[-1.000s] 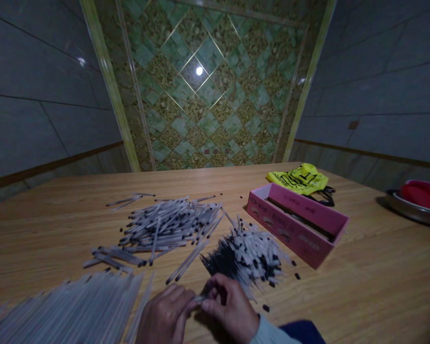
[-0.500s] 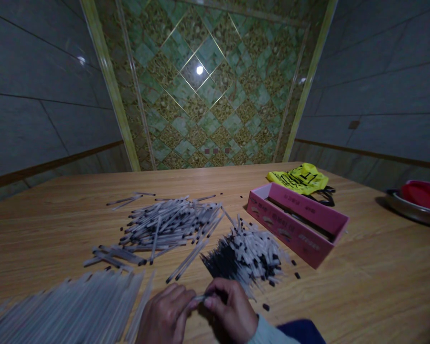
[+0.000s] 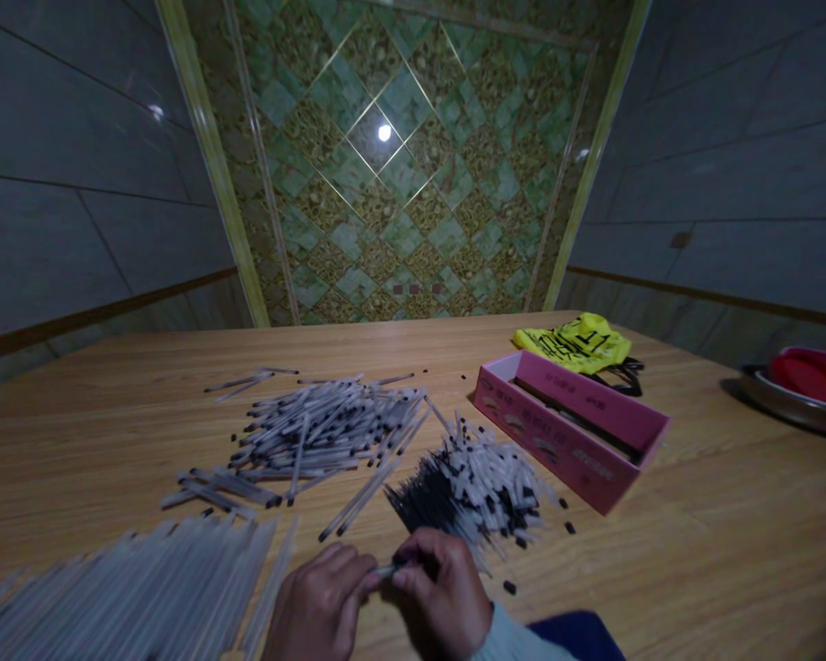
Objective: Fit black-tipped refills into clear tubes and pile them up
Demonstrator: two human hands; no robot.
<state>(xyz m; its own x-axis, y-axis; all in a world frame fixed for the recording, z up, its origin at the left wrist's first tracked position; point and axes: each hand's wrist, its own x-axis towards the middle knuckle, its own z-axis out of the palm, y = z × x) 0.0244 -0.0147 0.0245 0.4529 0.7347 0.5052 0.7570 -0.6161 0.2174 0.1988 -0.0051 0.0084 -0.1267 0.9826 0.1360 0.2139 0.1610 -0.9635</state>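
Observation:
My left hand (image 3: 323,597) is closed on a slim pale pen tube (image 3: 384,571) near the table's front edge. My right hand (image 3: 442,588) pinches the tube's other end, where a small dark piece shows between thumb and fingertips; its exact shape is too blurred to tell. Just beyond the right hand lies a heap of black refills (image 3: 423,496) and white pen caps (image 3: 488,464). Clear pen tubes (image 3: 130,588) lie side by side left of my left hand. Farther back is a pile of pens (image 3: 330,427) with dark ends.
A pink box (image 3: 564,441), its top uncovered, stands on the wooden table (image 3: 702,560) at right. Behind it are a yellow bag (image 3: 574,341) and black straps. A metal tray (image 3: 791,404) holding something red sits at the far right. Small black plugs (image 3: 509,588) lie scattered by the right hand.
My right hand's fingers have shifted slightly upward around the tube's end, and more of the dark piece shows. My left hand stays nearly still.

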